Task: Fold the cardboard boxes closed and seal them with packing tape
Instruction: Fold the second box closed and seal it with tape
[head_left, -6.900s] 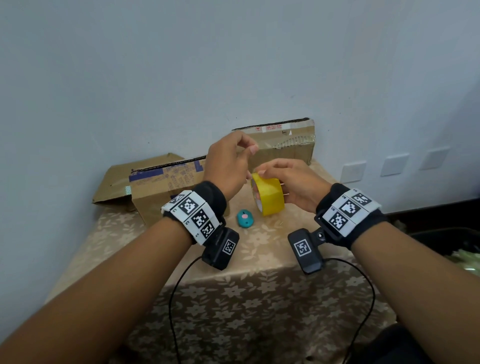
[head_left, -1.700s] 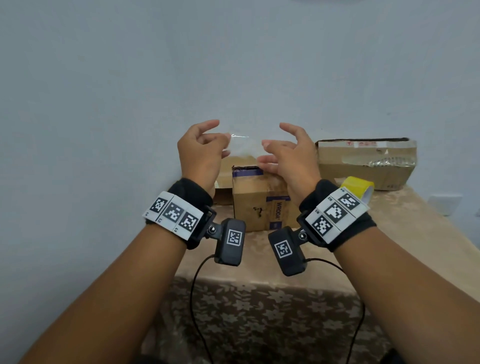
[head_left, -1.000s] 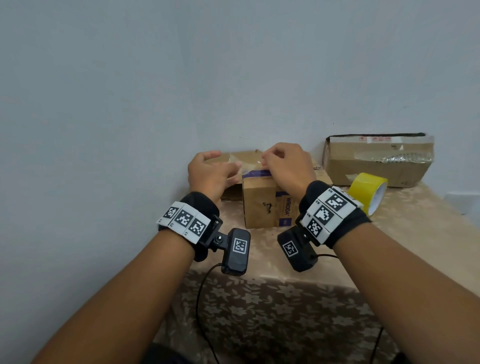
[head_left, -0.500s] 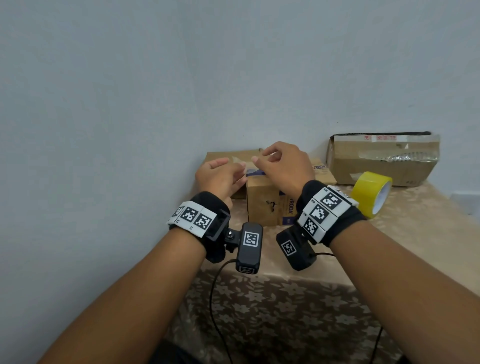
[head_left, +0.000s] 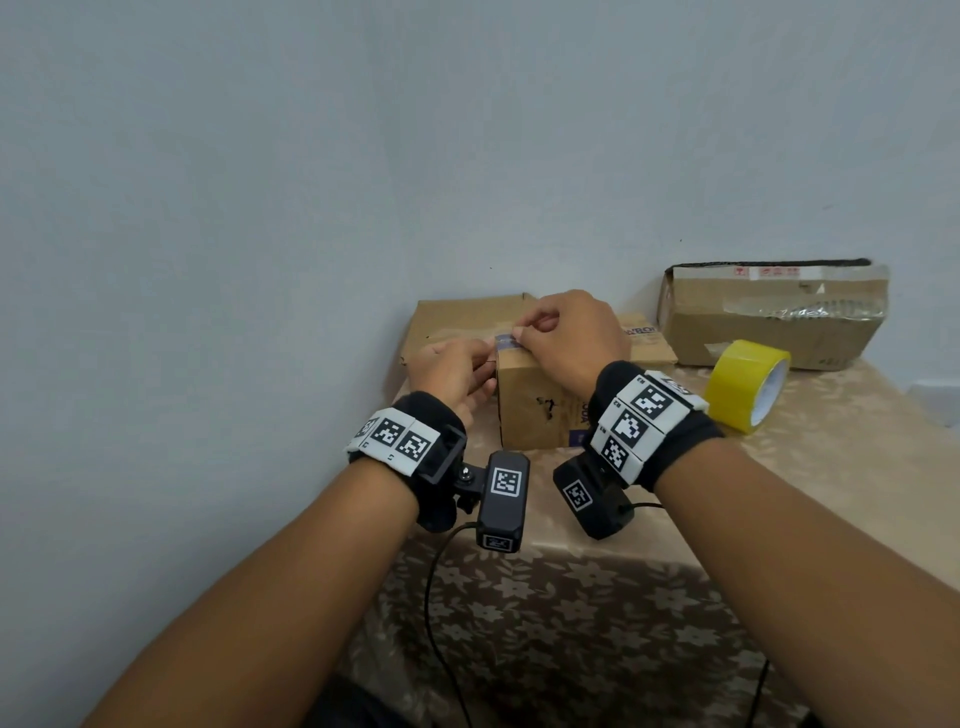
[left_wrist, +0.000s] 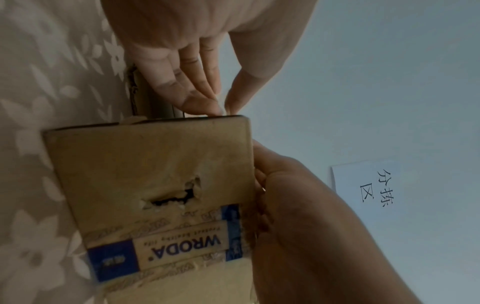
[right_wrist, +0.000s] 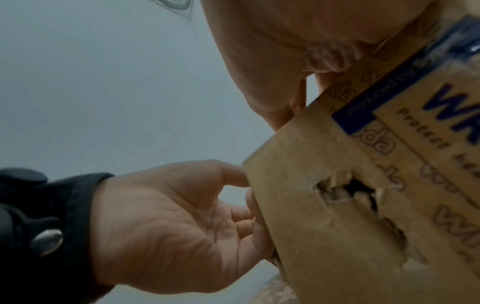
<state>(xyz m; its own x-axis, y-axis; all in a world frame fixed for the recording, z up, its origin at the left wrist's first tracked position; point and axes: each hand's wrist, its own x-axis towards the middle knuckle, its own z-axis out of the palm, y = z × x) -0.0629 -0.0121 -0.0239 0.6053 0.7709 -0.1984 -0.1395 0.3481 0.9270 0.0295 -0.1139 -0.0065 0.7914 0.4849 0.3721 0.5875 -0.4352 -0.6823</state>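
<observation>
Box: small cardboard box (head_left: 535, 400) upright on the table (head_left: 841, 467), printed "WRODA".
Left hand (head_left: 452, 371): fingers lie against the box's left side, uncurled.
Right hand (head_left: 569, 335): pinches at its top edge; contents unclear.
Tape roll (head_left: 748, 384): yellow, right.
Left wrist only: torn hole, wall sign "分拣区" (left_wrist: 374, 187).

A torn hole (left_wrist: 179, 195) is noted in the cardboard box (left_wrist: 145, 164); its edges are touched by both hands.

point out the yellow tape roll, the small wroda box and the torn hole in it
yellow tape roll (head_left: 740, 382), head view, on its yellow outer band
small wroda box (head_left: 535, 405), head view, on its front face
torn hole (left_wrist: 176, 196), left wrist view, on the dark gap
</observation>
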